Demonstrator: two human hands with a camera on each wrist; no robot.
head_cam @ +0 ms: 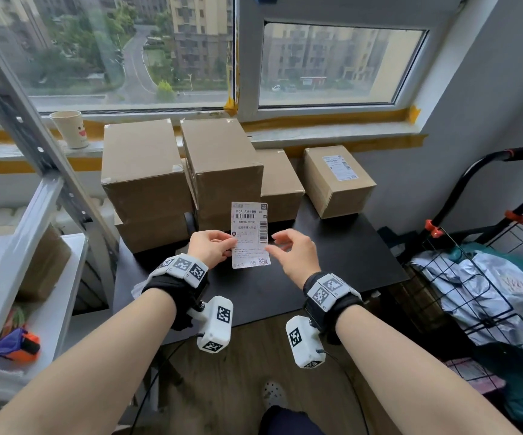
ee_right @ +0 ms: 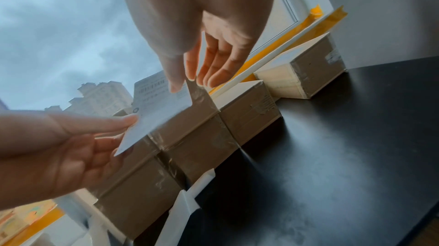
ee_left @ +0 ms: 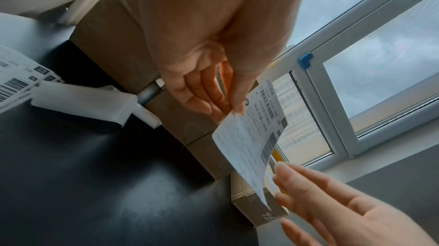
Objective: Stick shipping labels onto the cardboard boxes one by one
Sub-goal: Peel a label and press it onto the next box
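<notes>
A white shipping label (head_cam: pixel 250 235) (ee_left: pixel 251 133) (ee_right: pixel 161 111) is held upright above the black table (head_cam: pixel 332 262). My left hand (head_cam: pixel 214 248) pinches its left edge between thumb and fingers (ee_left: pixel 237 107). My right hand (head_cam: pixel 288 249) has its thumb (ee_right: pixel 175 83) in front of the label's right edge and its fingertips behind it, pinching lightly. Behind the label stand plain cardboard boxes: a left stack (head_cam: pixel 144 164), a tall middle box (head_cam: pixel 222 161) and a lower one (head_cam: pixel 280 183). The box at the right (head_cam: pixel 338 189) carries a label (head_cam: pixel 340 167) on top.
More printed labels (ee_left: pixel 14 81) lie on the table at my left. A paper cup (head_cam: pixel 68 128) stands on the window sill. A metal shelf (head_cam: pixel 18 215) with an orange tape gun (head_cam: pixel 18 343) is at left, and a wire cart (head_cam: pixel 489 277) with bags at right.
</notes>
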